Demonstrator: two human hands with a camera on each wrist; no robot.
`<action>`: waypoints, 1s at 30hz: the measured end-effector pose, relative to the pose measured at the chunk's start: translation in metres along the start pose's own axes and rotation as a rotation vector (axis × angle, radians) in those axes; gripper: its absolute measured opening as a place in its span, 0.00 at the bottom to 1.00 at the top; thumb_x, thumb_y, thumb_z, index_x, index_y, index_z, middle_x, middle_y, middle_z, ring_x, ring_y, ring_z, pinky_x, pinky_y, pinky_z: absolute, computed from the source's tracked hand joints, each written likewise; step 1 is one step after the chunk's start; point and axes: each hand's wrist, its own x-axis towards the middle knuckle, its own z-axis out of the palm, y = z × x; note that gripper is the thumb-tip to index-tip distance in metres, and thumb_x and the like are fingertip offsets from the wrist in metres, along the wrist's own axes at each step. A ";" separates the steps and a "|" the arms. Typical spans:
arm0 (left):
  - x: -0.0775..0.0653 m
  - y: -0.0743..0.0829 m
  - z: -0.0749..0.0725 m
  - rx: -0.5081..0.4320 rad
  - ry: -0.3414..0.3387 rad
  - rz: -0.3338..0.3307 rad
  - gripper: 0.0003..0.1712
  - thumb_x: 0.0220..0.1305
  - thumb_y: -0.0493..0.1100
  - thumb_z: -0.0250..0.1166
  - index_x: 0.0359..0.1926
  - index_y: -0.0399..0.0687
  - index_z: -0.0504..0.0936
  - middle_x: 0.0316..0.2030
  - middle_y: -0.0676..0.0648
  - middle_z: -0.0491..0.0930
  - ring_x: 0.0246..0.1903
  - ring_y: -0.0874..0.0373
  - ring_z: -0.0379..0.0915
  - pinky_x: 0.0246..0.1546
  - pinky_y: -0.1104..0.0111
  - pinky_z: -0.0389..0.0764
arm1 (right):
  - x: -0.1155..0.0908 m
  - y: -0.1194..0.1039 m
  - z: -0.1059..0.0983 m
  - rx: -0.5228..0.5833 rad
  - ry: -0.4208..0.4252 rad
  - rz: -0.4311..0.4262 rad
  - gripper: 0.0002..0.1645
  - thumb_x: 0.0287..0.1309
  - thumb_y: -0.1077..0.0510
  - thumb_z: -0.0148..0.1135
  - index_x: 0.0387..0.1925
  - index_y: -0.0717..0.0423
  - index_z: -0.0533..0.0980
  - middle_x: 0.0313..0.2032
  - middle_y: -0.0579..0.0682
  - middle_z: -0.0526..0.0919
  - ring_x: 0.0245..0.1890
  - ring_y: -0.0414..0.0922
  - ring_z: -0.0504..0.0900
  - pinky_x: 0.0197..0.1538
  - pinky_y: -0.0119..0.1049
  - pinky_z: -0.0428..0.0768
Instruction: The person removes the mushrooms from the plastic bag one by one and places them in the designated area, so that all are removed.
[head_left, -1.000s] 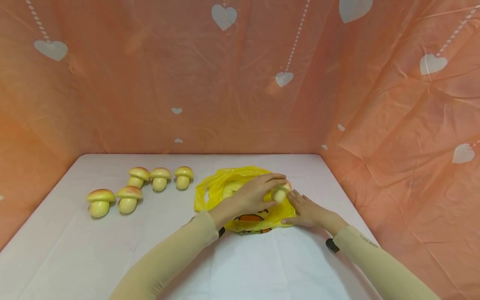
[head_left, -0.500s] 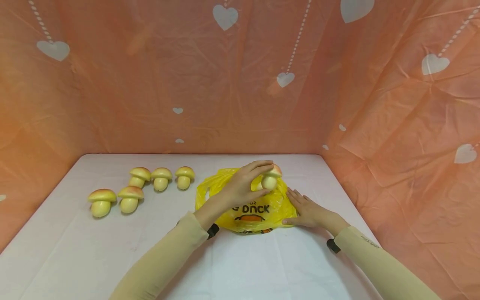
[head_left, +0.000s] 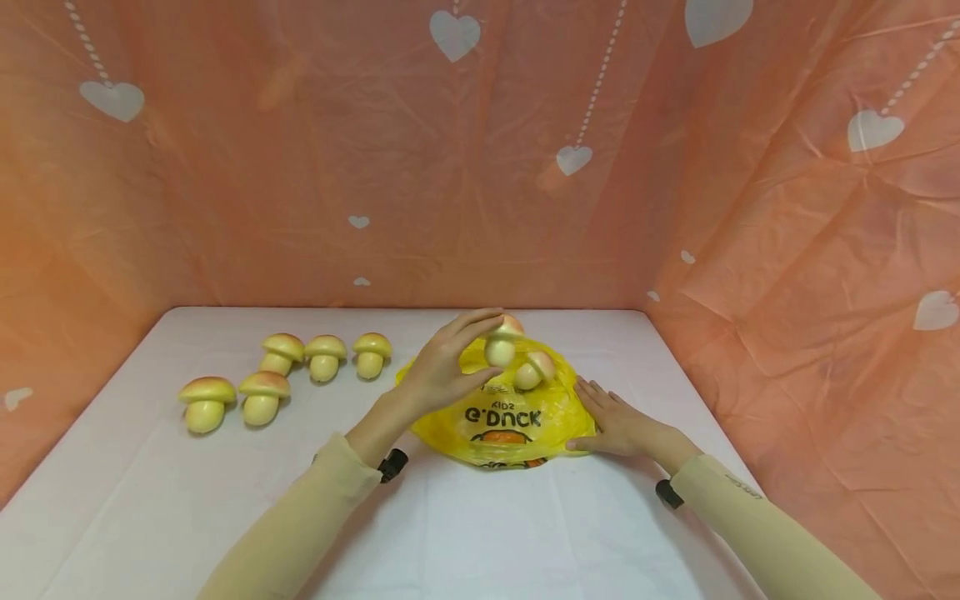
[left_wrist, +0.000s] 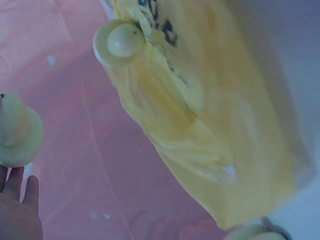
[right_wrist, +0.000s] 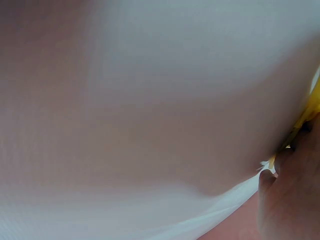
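My left hand (head_left: 438,371) grips a toy mushroom (head_left: 501,340), pale stem and reddish cap, between thumb and fingers above the far side of a yellow plastic bag (head_left: 465,442). In the left wrist view this mushroom (left_wrist: 17,132) rises past the fingertips at the left edge. A second toy mushroom (head_left: 532,372) lies tilted at the bag's upper right part. My right hand (head_left: 618,423) rests with straight fingers on the bag's right edge. The right wrist view catches only part of that hand (right_wrist: 292,200) and a strip of yellow.
Several toy mushrooms (head_left: 264,398) stand on the left part of the white table (head_left: 187,517). An orange curtain (head_left: 465,183) printed with pale hearts hangs behind and at the sides.
My left hand has carried its mushroom leftward and up from the bag's right side. The second mushroom, previously hidden by the hand, has come into sight. My right hand has stayed put.
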 end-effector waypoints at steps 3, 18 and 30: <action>-0.006 -0.003 -0.008 0.002 0.020 -0.020 0.39 0.59 0.36 0.78 0.70 0.39 0.74 0.71 0.42 0.71 0.68 0.48 0.70 0.70 0.52 0.71 | -0.001 0.000 0.000 0.002 0.003 -0.002 0.69 0.62 0.25 0.61 0.82 0.64 0.43 0.83 0.61 0.42 0.81 0.63 0.42 0.80 0.63 0.45; -0.036 -0.015 -0.046 0.055 0.080 -0.122 0.43 0.55 0.33 0.80 0.71 0.40 0.73 0.71 0.41 0.71 0.68 0.44 0.70 0.68 0.51 0.74 | -0.002 0.004 0.002 -0.013 0.009 -0.022 0.68 0.64 0.25 0.60 0.82 0.66 0.43 0.82 0.63 0.42 0.81 0.64 0.43 0.79 0.63 0.46; -0.063 -0.023 -0.079 0.132 0.105 -0.145 0.44 0.50 0.28 0.81 0.69 0.35 0.74 0.69 0.37 0.73 0.67 0.39 0.71 0.64 0.46 0.75 | -0.001 0.002 0.001 -0.011 0.005 -0.010 0.69 0.63 0.24 0.60 0.82 0.65 0.43 0.82 0.62 0.42 0.81 0.63 0.42 0.80 0.62 0.46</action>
